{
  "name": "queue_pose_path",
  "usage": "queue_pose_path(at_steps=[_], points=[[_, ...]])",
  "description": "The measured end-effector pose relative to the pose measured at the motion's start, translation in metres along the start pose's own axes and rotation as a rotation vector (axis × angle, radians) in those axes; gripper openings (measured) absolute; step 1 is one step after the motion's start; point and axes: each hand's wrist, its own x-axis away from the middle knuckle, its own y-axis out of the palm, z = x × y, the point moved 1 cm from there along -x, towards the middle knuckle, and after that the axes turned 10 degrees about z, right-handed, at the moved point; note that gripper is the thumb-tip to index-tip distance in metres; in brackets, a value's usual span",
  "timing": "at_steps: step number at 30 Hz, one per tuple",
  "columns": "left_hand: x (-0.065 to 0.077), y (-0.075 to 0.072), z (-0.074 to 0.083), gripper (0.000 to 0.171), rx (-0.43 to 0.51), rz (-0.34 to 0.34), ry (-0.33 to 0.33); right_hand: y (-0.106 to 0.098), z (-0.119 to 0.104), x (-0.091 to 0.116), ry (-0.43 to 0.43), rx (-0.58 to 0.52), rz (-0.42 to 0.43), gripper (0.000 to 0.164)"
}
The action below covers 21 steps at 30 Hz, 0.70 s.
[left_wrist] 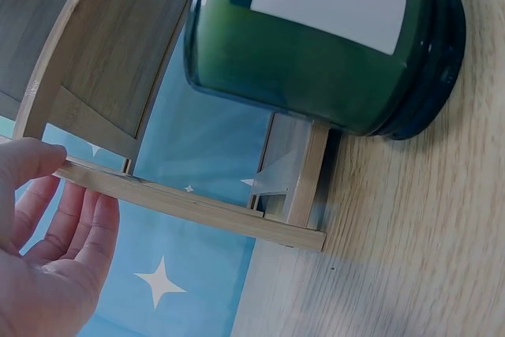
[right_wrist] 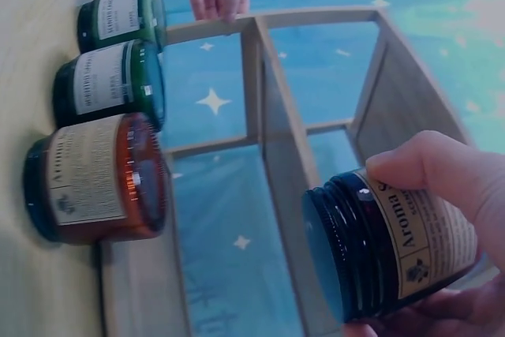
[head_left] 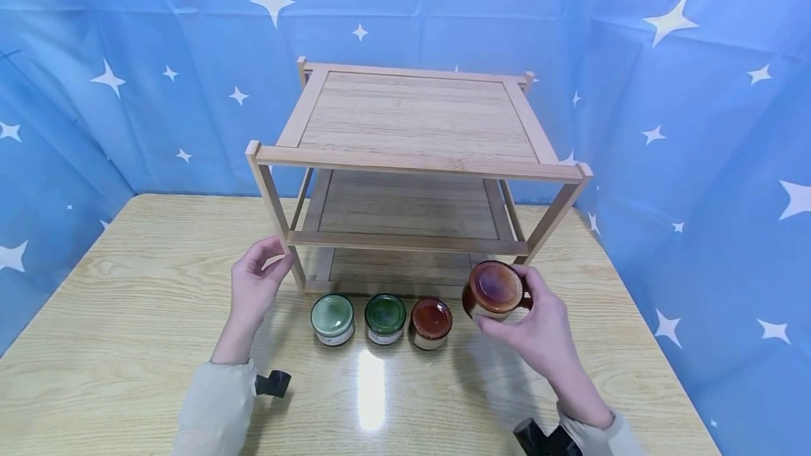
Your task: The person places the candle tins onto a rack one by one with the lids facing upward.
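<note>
My right hand (head_left: 543, 322) grips an amber-brown candle jar (head_left: 496, 287) between thumb and fingers, raised off the table by the shelf's front right. Its label reads "Aroma", and its threaded end points down in the right wrist view. At the shelf's front left, my left hand (head_left: 256, 280) pinches the post of the wooden shelf rack (left_wrist: 197, 204). Along the front of the rack stand a pale green jar (head_left: 332, 315), a dark green jar (head_left: 386, 315) and another brown jar (head_left: 431, 322), their dark ends on the table.
The rack has three tiers, with a top board (head_left: 418, 118), a middle board (head_left: 412, 206) and a bottom board (head_left: 399, 269). It stands on a light wood table (head_left: 127, 343). A blue star-printed curtain (head_left: 190, 34) hangs behind and at both sides.
</note>
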Motion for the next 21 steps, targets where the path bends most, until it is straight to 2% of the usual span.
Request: queue_pose_path(at_steps=[10, 21], points=[[0.000, 0.000, 0.000, 0.026, 0.018, 0.002, -0.006, -0.003, -0.020, -0.013, -0.041, -0.039, -0.031, 0.065], [0.000, -0.001, 0.000, 0.026, -0.017, -0.006, -0.009, -0.001, -0.039, -0.023, -0.032, -0.068, -0.054, 0.065]])
